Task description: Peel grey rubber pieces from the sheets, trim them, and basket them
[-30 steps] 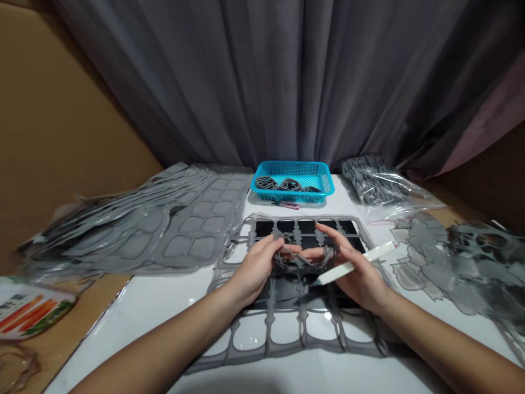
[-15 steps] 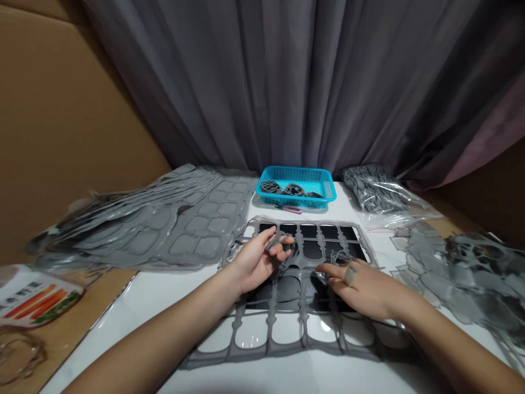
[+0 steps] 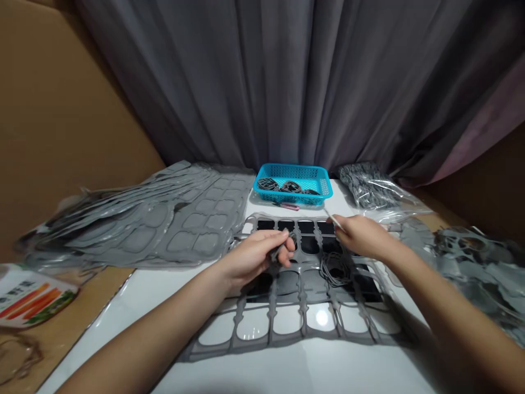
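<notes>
My left hand [image 3: 264,251] is closed around a small bundle of thin grey loops [image 3: 283,249], partly hidden by the fingers. It hovers above a grey frame-like sheet [image 3: 303,323] with rows of rounded cut-out windows. My right hand [image 3: 361,232] pinches a thin pale stick [image 3: 334,219] over the sheet's far right part; its exact kind is too small to tell. Between the two hands, a loose coil of grey loops [image 3: 335,269] lies on the sheet. Black rectangles [image 3: 309,244] show through some of the windows.
Beyond the sheet stands a blue basket [image 3: 293,200] holding coils of loops, with a pink-handled cutter [image 3: 287,206] before it. Stacked grey sheets [image 3: 197,224] lie left. A clear bag [image 3: 369,189] and grey scraps [image 3: 471,268] are right. A printed package [image 3: 33,298] lies far left.
My right hand has moved up and away from the coil and now holds the pale stick. The coil is left in fuller view. My left hand keeps its bundle in nearly the same place.
</notes>
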### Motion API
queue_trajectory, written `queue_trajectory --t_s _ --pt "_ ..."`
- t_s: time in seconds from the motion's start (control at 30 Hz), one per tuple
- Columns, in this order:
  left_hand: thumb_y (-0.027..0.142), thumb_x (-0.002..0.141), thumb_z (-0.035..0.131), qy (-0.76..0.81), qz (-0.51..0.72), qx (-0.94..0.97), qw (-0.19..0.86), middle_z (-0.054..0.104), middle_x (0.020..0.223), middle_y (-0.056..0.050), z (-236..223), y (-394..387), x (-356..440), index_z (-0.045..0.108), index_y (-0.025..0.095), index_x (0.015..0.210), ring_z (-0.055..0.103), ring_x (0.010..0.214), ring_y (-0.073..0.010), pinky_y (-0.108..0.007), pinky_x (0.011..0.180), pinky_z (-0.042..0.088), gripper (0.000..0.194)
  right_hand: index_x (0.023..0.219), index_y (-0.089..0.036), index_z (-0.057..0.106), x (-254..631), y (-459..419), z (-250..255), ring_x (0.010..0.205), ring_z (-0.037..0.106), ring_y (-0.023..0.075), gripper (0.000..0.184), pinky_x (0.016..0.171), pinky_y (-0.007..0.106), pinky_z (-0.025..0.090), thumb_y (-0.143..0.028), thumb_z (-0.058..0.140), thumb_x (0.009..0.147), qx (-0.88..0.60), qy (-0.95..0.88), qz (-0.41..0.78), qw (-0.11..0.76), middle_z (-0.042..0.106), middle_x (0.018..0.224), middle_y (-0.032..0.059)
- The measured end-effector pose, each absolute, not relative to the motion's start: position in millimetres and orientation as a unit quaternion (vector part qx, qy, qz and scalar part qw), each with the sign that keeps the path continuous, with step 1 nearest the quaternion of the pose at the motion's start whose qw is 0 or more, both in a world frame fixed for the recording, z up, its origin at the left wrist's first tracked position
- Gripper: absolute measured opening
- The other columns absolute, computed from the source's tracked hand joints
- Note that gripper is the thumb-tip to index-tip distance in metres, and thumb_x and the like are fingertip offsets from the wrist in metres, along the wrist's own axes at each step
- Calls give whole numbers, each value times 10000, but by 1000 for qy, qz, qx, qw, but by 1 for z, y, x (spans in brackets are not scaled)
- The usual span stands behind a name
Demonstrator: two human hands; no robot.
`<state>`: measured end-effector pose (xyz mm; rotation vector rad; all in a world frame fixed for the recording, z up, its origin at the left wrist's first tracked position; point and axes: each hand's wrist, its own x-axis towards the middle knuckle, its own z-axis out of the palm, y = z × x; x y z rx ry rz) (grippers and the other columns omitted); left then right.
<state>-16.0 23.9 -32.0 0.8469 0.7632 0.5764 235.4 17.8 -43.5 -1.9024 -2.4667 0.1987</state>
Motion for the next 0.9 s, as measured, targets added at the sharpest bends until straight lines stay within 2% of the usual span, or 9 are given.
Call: queue_trajectory --t_s 0.1,0.2,0.27,0.33,0.5,0.63,0.77,0.9 --pt "269 877 567 322 218 489 780 718 729 -110 -26 23 -23 670 66 747 664 710 -147 -202 678 469 262 989 -189 649 232 38 -65 800 651 238 251 662 292 433 -352 520 849 -580 -812 66 -21 695 847 100" --pt "331 865 581 286 166 575 748 727 733 -75 -22 24 -28 679 88 792 662 695 -129 -213 695 463 273 1033 -215 635 220 57 -76 863 637 218 356 695 289 460 -488 578 811 -548 -833 75 -25 683 933 78" --pt "367 864 573 282 150 580 750 717 664 -45 -21 24 -29 670 102 821 647 627 -113 -209 650 453 285 1089 -194 597 208 73 -79 911 618 192 350 755 321 488 -458 503 880 -543 -837 70 -15 646 1026 74" --pt "361 843 601 274 143 577 756 721 670 -38 -20 23 -28 663 111 859 651 642 -114 -213 667 457 259 1147 -157 545 192 91 -83 948 598 186 323 810 389 505 -366 506 903 -549 -834 59 -5 590 1124 81" --pt "274 819 653 221 136 569 781 723 953 -103 -19 13 -30 640 128 1044 674 879 -157 -269 839 468 268 1170 -159 531 156 131 -96 989 585 199 319 828 408 508 -321 530 896 -568 -822 42 -1 563 1171 85" --pt "263 819 657 181 133 551 804 675 1081 -140 -22 8 -31 617 138 1077 689 836 -173 -298 811 480 289 1169 -158 531 146 143 -100 986 586 199 319 826 406 509 -322 531 895 -589 -807 42 -1 565 1168 85" --pt "371 807 658 186 140 537 811 718 889 -95 -22 7 -27 630 126 1009 671 803 -162 -276 786 471 319 1175 -156 527 146 140 -99 988 586 201 327 825 410 508 -321 534 893 -591 -803 70 10 564 1168 85" --pt "545 837 534 242 144 575 768 650 547 -27 -19 6 -23 647 105 727 595 542 -103 -216 646 449 467 1172 -155 529 153 138 -98 990 585 202 325 828 410 507 -320 535 893 -591 -795 127 54 563 1169 86"
